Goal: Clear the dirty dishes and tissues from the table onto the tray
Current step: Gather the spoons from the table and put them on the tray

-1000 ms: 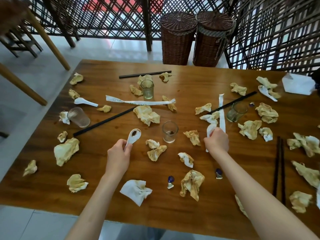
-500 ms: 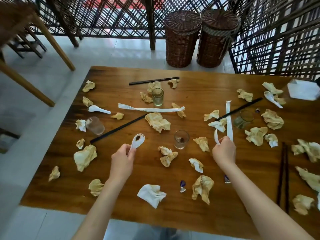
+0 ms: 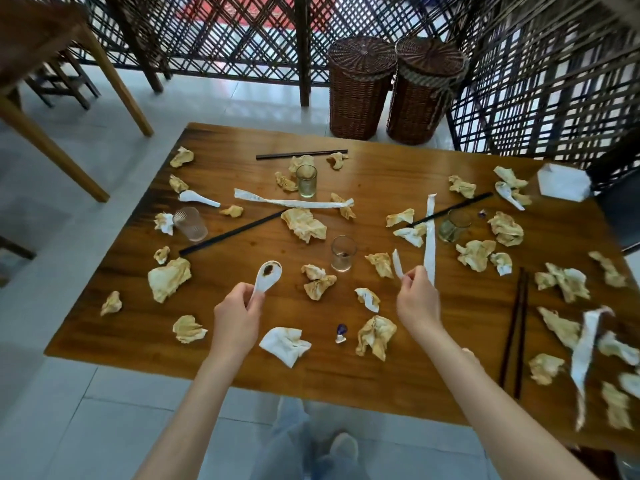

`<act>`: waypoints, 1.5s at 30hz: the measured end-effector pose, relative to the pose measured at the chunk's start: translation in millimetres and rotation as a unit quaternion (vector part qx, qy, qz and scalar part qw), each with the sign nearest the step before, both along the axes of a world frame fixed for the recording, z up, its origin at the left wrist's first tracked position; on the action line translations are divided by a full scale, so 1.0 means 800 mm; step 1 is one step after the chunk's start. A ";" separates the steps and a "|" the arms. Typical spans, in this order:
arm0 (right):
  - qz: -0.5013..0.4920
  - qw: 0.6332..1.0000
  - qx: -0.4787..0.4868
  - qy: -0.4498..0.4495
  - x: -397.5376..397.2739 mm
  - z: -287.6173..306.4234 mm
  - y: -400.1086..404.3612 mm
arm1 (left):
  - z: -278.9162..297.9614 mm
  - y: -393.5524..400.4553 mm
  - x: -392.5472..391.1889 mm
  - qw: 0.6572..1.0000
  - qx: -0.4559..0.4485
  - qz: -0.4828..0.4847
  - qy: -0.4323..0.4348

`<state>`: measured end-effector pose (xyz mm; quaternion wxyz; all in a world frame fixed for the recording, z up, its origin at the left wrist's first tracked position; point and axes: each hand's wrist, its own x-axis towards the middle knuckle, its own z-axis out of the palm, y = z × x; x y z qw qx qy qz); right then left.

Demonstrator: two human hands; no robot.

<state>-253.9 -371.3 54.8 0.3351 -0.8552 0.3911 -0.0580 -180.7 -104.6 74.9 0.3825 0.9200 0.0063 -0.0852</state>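
My left hand (image 3: pixel 237 317) grips the handle of a white spoon (image 3: pixel 266 275) with a brown stain in its bowl, held above the wooden table (image 3: pixel 381 174). My right hand (image 3: pixel 417 299) pinches a long white paper strip (image 3: pixel 430 237) and a shorter white piece (image 3: pixel 397 263). Several crumpled stained tissues lie across the table, among them a tissue (image 3: pixel 375 336) between my arms and a whiter tissue (image 3: pixel 285 344). A small glass (image 3: pixel 343 253) stands just beyond my hands. No tray is in view.
More glasses (image 3: pixel 306 180) (image 3: pixel 453 226) (image 3: pixel 190 224), black chopsticks (image 3: pixel 232 233) (image 3: pixel 516 327), white spoons (image 3: pixel 197 198) (image 3: pixel 507 194) and a second paper strip (image 3: pixel 294 201) lie about. A white napkin box (image 3: pixel 562 181) sits far right. Two wicker baskets (image 3: pixel 360 88) stand behind the table.
Both hands have lifted and drawn back toward me. My right hand has raised the paper strip off the table. The left keeps the spoon. The camera view has pulled back.
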 end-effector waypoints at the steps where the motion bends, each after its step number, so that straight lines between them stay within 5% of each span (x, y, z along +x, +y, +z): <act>1: 0.005 1.000 0.008 -0.019 -0.010 0.003 0.004 | 0.002 -0.001 -0.011 1.000 -0.008 0.002 -0.001; 8: -0.036 0.989 0.083 -0.114 -0.062 0.021 0.027 | 0.011 0.001 -0.062 1.000 -0.023 0.000 0.007; 26: -0.257 0.950 0.164 -0.069 -0.208 0.049 0.023 | 0.042 -0.055 -0.114 0.984 -0.058 -0.166 0.006; 45: -0.263 0.951 0.164 -0.023 -0.275 0.018 -0.244 | 0.021 -0.346 -0.163 0.973 -0.042 -0.222 0.039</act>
